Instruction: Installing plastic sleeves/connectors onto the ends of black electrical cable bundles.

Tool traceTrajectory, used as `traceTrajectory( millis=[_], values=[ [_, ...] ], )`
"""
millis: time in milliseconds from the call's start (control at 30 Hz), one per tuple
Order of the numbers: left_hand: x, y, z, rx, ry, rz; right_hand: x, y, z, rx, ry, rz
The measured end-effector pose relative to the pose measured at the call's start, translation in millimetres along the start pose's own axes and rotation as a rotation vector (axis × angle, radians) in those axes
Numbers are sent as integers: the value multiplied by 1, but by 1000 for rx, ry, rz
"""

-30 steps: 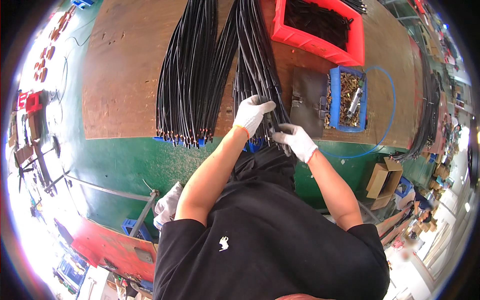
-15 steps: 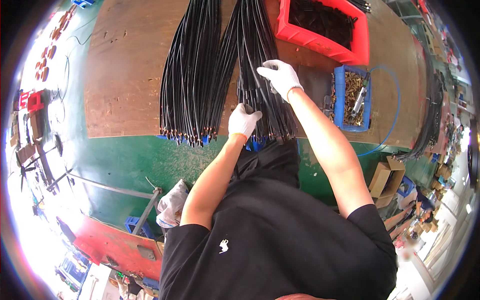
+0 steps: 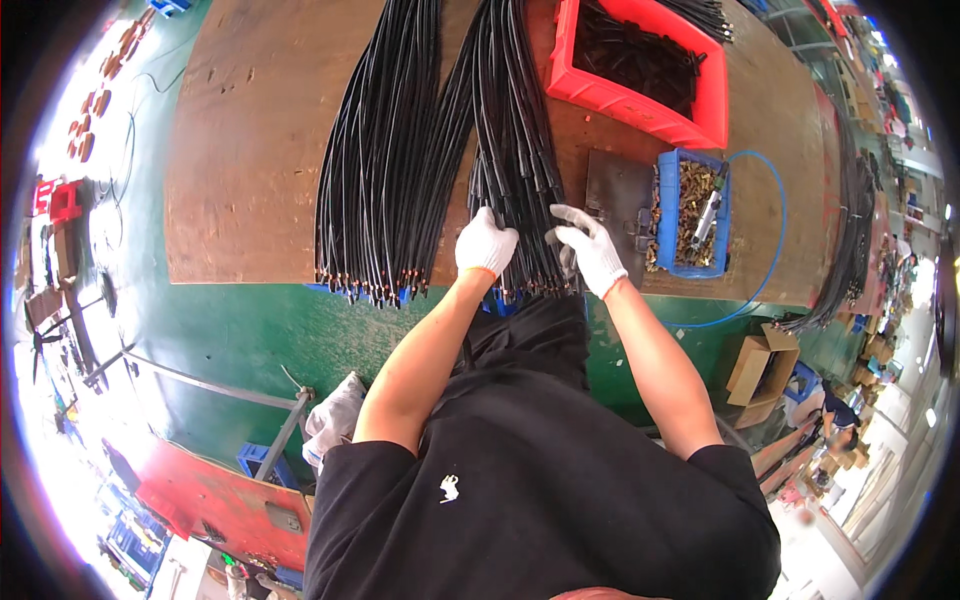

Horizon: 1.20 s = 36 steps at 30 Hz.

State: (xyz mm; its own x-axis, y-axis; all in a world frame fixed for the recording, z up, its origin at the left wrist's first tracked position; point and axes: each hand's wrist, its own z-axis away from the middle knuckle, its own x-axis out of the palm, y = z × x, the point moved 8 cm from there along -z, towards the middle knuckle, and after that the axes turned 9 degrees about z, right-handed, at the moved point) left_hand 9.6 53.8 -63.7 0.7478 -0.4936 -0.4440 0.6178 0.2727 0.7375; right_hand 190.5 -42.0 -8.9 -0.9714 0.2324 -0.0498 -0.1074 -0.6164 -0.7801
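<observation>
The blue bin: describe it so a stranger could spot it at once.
Start at the brown bench and go to its right end, below the big red bin. The blue bin sits there, smaller, filled with brass-coloured fittings, just right of the right hand.

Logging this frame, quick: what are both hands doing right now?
Left hand: closed on the black hoses.
Right hand: fingers spread, open, resting on the same hoses, gripping nothing clearly.
</observation>
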Motion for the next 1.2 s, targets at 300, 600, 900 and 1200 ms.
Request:
traceTrajectory(
  millis=[300, 600, 900, 1200],
  values=[
    [-10, 7, 4, -39, 117, 12, 12, 1, 22, -119, -49, 52],
    [-21, 35, 28, -195, -366, 767, 10, -17, 23, -131, -38, 384],
    [-26, 54, 34, -54, -214, 1107, 9, -25, 61, -131, -28, 582],
    [-34, 71, 35, 46, -121, 1082, -5, -16, 98, -57, -48, 681]
  ],
)
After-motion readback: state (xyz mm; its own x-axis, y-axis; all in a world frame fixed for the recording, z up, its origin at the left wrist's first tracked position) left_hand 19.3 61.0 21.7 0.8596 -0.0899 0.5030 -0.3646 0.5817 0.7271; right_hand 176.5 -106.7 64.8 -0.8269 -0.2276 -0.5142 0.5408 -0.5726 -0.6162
